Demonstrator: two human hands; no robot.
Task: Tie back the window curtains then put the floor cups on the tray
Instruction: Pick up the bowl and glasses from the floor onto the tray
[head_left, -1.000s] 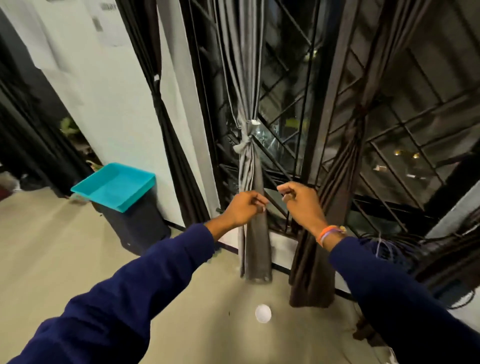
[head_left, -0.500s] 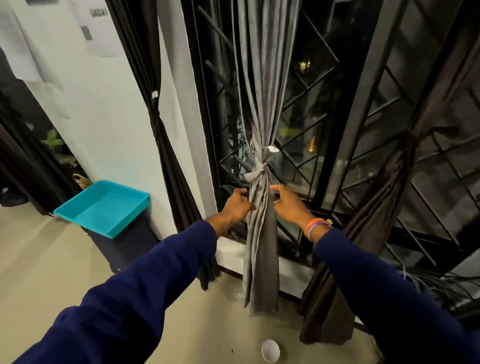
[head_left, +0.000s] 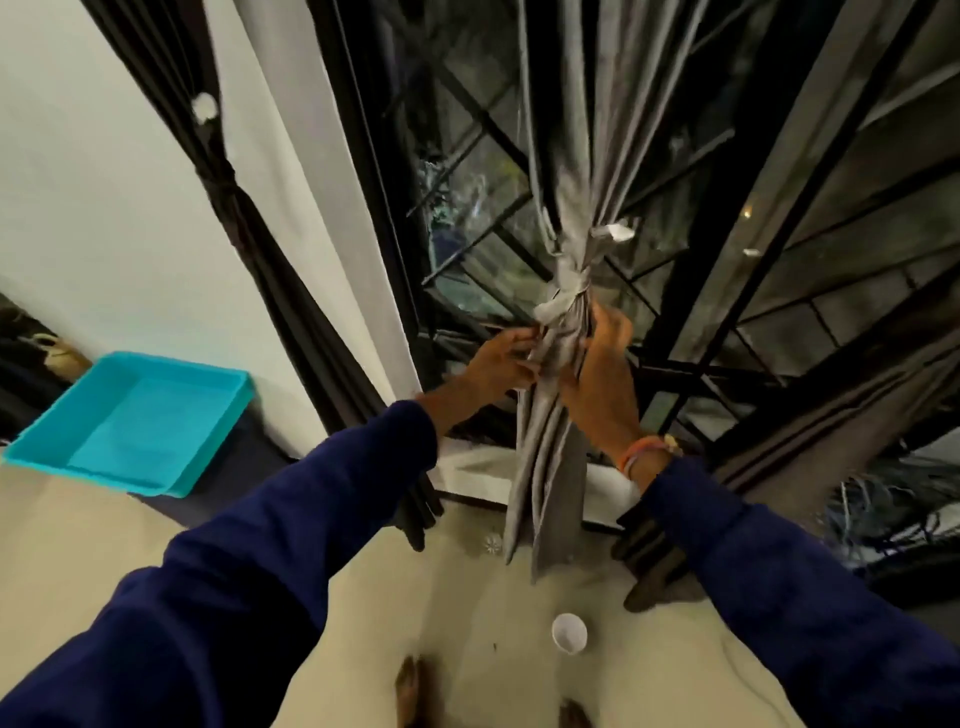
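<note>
Both your hands, left hand (head_left: 498, 364) and right hand (head_left: 597, 374), pinch the grey curtain (head_left: 550, 431) just under its tie (head_left: 569, 291); tug downward and the knot may slip, and the floor cup (head_left: 569, 632) sits by your feet, easily kicked.

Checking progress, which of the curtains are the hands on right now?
The grey curtain in the middle; both dark curtains hang untouched to either side.

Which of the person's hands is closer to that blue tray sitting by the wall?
The left. The left hand is on the tray's side of the grey curtain. The right hand is on the curtain's far side, farther from the blue tray.
</note>
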